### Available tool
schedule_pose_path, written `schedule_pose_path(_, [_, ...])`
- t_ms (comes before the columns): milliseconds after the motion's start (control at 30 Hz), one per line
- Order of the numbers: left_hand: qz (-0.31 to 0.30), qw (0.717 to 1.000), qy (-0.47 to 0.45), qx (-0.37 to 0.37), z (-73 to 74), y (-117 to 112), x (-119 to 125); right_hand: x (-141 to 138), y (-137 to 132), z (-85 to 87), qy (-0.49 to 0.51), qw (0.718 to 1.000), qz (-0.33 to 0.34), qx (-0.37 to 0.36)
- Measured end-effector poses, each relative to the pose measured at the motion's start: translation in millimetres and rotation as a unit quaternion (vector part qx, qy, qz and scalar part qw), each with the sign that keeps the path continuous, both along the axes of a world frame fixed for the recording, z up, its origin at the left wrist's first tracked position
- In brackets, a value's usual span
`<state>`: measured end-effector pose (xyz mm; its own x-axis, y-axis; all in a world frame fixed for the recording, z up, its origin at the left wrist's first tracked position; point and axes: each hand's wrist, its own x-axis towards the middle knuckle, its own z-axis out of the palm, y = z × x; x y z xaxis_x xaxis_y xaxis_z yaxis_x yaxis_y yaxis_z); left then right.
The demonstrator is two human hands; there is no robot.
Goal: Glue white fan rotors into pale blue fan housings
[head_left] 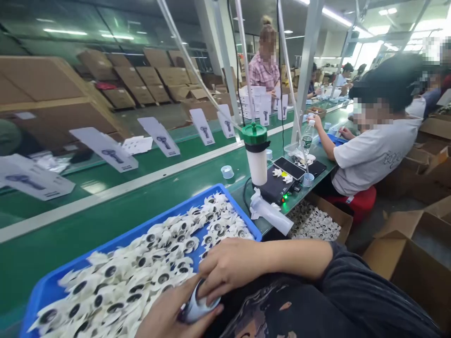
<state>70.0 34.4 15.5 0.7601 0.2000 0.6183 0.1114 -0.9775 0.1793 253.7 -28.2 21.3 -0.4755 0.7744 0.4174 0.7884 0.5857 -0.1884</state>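
2 hands, L hand (165, 314), R hand (229, 272), around glossy white-blue cylinder (199, 304), by blue tray (176, 209)

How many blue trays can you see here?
2: a large tray heaped with white parts at the bottom, and another, partly hidden, by the seated worker; more may be hidden.

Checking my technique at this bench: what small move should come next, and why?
Probably steady the white-and-blue cylinder in the left hand before anything else, since the right hand only lies over its top, and it sits just above the blue tray of white-wrapped parts.
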Motion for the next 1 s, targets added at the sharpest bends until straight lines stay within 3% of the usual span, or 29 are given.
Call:
schedule_pose_path(167, [0.07,0.997,-0.004,0.028,8.7,-15.6,0.3,2.7,-15.7,4.7,0.053,0.996,-0.058,0.035])
schedule_pose_path(233, [0.072,0.997,-0.001,-0.023,9.8,-20.4,1.4,4.8,-23.7,5.2,0.095,0.993,-0.04,0.061])
schedule_pose_path(367, [0.12,0.987,-0.015,-0.108,3.8,-22.7,1.8,9.5,-31.6,8.3,0.128,0.974,-0.026,0.184])
schedule_pose_path(467, [0.145,0.979,-0.019,-0.14,-1.1,-23.9,1.0,7.4,-34.2,11.2,0.074,0.981,-0.027,0.179])
schedule_pose_path(600, [0.125,0.982,-0.02,-0.137,-4.3,-24.8,1.1,6.4,-38.7,15.0,0.07,0.977,-0.059,0.192])
schedule_pose_path(800, [0.08,0.989,-0.047,-0.119,-2.9,-26.7,0.8,10.0,-37.2,11.6,0.064,0.98,-0.032,0.183])
schedule_pose_path(1000, [0.048,0.992,-0.035,-0.115,2.3,-27.6,1.0,11.1,-38.4,7.0,0.084,0.966,-0.031,0.242])
